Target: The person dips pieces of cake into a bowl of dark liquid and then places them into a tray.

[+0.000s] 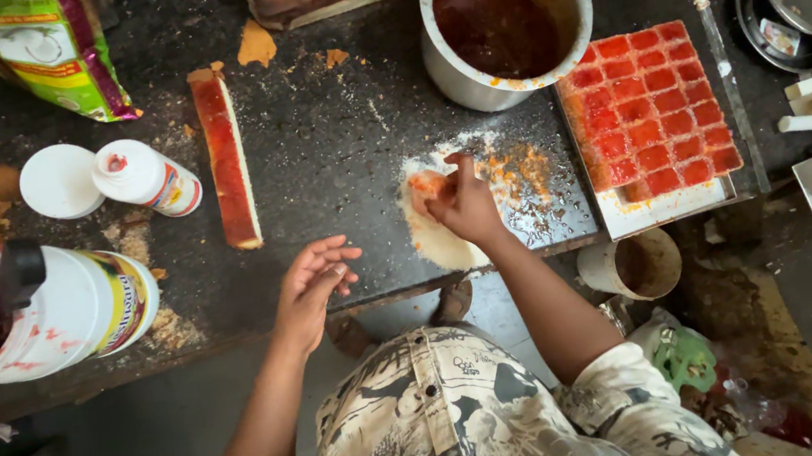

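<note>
Head view looks straight down on a dark table (338, 155) dusted with crumbs. Right hand (465, 204) presses down on a small red-coated cake piece (427, 188), its grip closed on that piece with fingertips curled over it; the piece sits in a pale patch of white coating (437, 240) spread on the table, just below the metal pot (505, 21). That pot holds dark red syrup, and it serves as the landmark: to its right, touching distance away, lies a white tray (666, 211) carrying a block of red-glazed cake squares (653, 106) cut in a grid. Well to the pot's left lies a long cake strip (226, 156), red on top with a pale side. Farther left stand a white lid (58, 181) and a small white bottle (144, 177) lying on its side, and lower left a large white jar (63, 309). Left hand (312, 288) hovers open and empty at the table's near edge, below and left of the pot, fingers loosely spread.
</note>
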